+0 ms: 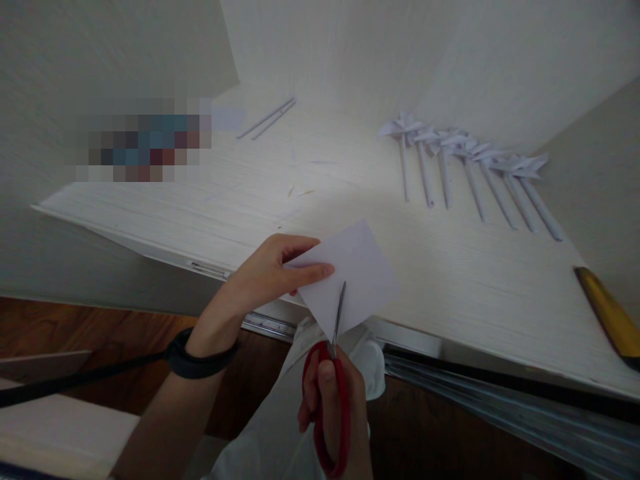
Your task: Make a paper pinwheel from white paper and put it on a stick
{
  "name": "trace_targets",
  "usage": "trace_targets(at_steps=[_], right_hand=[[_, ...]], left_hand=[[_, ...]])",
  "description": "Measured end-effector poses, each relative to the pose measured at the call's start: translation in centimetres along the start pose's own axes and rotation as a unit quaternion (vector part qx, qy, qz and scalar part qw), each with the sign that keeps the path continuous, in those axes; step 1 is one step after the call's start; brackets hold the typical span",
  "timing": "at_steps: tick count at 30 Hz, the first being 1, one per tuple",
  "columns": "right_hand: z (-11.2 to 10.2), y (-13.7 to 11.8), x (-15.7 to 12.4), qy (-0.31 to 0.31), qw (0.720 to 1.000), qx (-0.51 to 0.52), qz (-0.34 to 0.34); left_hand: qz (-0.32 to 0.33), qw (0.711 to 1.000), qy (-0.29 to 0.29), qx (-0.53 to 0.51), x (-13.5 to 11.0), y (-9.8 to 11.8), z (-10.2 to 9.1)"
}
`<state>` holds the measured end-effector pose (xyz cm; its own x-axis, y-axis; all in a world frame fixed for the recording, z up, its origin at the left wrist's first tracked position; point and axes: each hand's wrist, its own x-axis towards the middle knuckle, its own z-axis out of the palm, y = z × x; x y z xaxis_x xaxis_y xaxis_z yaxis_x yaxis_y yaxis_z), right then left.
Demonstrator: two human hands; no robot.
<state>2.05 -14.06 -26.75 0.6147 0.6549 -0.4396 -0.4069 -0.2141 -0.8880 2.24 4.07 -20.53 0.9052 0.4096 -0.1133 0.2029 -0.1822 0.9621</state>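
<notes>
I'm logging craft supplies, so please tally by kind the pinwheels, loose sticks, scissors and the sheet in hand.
Pinwheels: 7
Loose sticks: 2
Scissors: 1
Held sheet: 1
Total: 11

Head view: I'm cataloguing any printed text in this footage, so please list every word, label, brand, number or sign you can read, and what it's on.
No readable text anywhere.
None shows on the white paper sheet, the red-handled scissors or the paper pinwheels.
The pixelated patch at left is obscured, so any text there can't be read.
</notes>
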Motion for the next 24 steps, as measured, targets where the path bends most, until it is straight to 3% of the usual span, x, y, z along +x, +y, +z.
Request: trace_targets(at_steps=[24], right_hand=[[-0.07,-0.2,0.09,0.0,1.0,0.017,0.001]], left_hand=[[-0.008,1.0,-0.012,-0.009,0.04,-0.13,-0.04]])
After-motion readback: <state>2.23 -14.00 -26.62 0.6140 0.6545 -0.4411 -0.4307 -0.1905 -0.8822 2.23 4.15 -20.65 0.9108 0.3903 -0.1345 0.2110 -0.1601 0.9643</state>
